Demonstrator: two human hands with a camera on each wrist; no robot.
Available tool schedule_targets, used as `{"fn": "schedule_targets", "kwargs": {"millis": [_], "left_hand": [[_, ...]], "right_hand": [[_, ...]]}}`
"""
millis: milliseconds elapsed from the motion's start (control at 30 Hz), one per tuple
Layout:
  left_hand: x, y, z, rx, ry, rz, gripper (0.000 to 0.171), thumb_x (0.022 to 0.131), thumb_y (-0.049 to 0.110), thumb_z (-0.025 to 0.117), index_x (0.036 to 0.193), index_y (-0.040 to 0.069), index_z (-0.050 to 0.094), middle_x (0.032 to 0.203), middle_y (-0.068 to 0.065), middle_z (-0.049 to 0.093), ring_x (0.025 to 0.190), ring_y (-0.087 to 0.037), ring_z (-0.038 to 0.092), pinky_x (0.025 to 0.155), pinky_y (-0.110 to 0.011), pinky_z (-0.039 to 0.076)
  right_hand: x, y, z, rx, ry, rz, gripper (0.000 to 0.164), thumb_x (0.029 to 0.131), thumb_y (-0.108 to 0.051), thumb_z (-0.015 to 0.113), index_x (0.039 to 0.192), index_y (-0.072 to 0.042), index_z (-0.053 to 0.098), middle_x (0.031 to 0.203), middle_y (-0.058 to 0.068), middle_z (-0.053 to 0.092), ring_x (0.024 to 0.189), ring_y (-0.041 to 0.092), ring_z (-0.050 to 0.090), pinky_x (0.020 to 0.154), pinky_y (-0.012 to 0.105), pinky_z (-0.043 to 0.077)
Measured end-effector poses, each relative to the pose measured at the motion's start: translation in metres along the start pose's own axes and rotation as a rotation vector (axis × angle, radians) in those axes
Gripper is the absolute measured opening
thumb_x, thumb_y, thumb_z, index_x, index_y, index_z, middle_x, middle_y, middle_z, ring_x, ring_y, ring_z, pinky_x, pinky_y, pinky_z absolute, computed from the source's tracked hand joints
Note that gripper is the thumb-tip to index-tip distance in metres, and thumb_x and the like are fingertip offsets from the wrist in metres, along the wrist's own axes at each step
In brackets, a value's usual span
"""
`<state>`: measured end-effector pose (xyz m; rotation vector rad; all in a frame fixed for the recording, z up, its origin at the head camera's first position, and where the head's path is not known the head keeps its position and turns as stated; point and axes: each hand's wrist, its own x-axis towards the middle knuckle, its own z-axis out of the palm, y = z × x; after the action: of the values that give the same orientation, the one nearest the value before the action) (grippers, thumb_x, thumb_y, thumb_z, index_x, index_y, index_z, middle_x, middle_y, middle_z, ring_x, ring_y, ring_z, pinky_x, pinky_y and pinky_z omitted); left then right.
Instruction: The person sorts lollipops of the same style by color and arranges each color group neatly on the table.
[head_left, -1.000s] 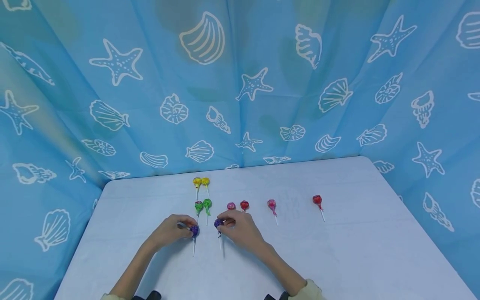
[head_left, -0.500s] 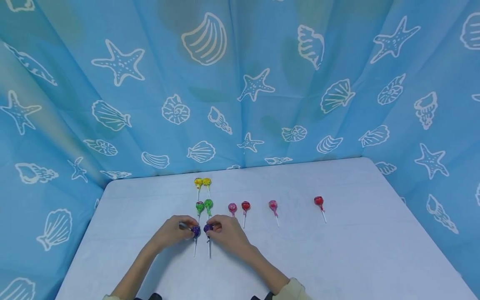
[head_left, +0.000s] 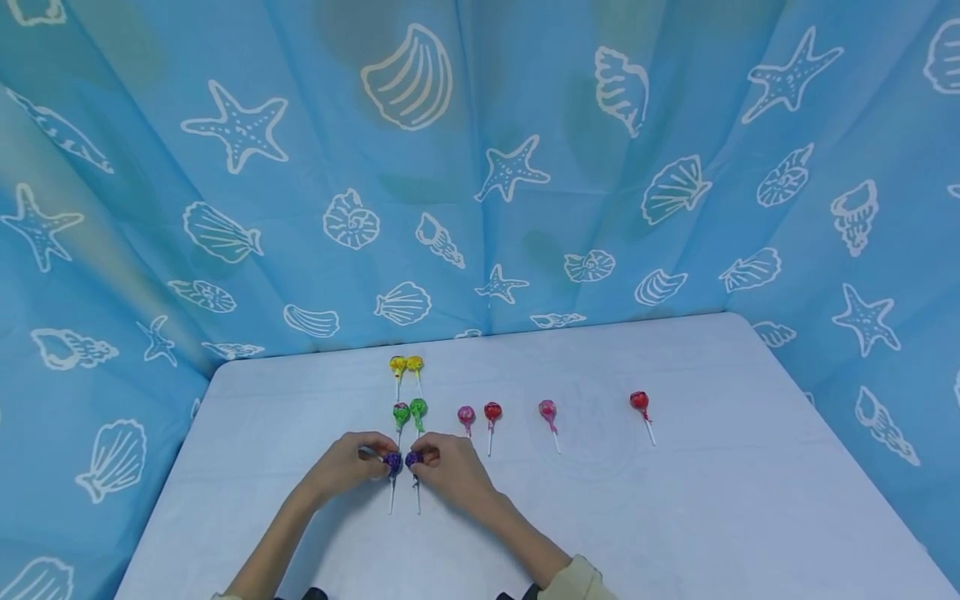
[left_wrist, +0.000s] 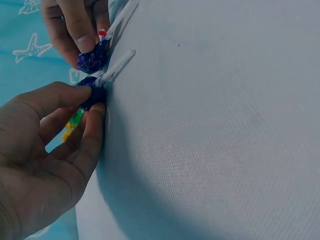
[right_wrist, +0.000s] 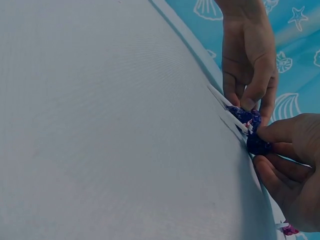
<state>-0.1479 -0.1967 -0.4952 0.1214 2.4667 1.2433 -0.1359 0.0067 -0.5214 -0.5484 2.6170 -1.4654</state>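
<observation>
My left hand (head_left: 350, 461) pinches the head of a purple lollipop (head_left: 392, 463) between thumb and fingers, its white stick pointing toward me on the table. Just to the right, my right hand (head_left: 452, 469) pinches a second purple lollipop (head_left: 413, 460) by its head. In the head view a narrow gap separates the two purple heads, and their sticks lie roughly parallel. Directly beyond them are two green lollipops (head_left: 418, 407), side by side, their sticks partly hidden by my fingers. Farther back, two yellow lollipops (head_left: 415, 364) lie with their heads touching or nearly so.
Right of the green pair lie a pink lollipop (head_left: 466, 414) and a red lollipop (head_left: 492, 411). Another pink lollipop (head_left: 548, 409) and another red lollipop (head_left: 639, 401) lie farther right. A blue shell-patterned curtain (head_left: 465, 183) hangs behind the white table (head_left: 712, 500).
My right hand has moved left with its purple lollipop, bringing it close beside the other purple one. My left hand has stayed nearly in place, still pinching its lollipop.
</observation>
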Motion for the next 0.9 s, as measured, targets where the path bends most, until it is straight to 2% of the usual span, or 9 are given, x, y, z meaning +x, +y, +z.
{"fn": "schedule_targets", "kwargs": {"millis": [433, 667, 900], "left_hand": [[0.0019, -0.0090, -0.0028, -0.086, -0.061, 0.040, 0.030, 0.083, 0.009, 0.071, 0.113, 0.005, 0.070, 0.102, -0.003, 0.067, 0.088, -0.021, 0.058, 0.075, -0.036, 0.048], [0.0004, -0.0060, -0.0055, -0.071, -0.069, 0.051, 0.030, 0.083, 0.009, 0.071, 0.113, 0.004, 0.070, 0.103, -0.004, 0.067, 0.087, -0.021, 0.057, 0.076, -0.035, 0.048], [0.0007, -0.0100, -0.0064, -0.098, -0.086, 0.059, 0.031, 0.084, 0.010, 0.071, 0.114, 0.004, 0.070, 0.103, -0.004, 0.067, 0.087, -0.021, 0.056, 0.076, -0.036, 0.047]], "right_hand": [[0.0009, 0.0021, 0.0019, -0.009, 0.029, -0.005, 0.020, 0.087, -0.009, 0.077, 0.106, -0.006, 0.072, 0.086, -0.006, 0.067, 0.074, 0.001, 0.058, 0.069, 0.018, 0.051], [0.0007, 0.0020, 0.0010, 0.000, 0.030, -0.004, 0.021, 0.086, -0.009, 0.077, 0.107, -0.006, 0.072, 0.086, -0.006, 0.067, 0.075, 0.001, 0.059, 0.069, 0.018, 0.052], [0.0006, 0.0019, 0.0001, 0.009, 0.021, -0.013, 0.021, 0.087, -0.009, 0.076, 0.107, -0.006, 0.072, 0.085, -0.006, 0.066, 0.074, 0.001, 0.058, 0.069, 0.018, 0.051]]}}
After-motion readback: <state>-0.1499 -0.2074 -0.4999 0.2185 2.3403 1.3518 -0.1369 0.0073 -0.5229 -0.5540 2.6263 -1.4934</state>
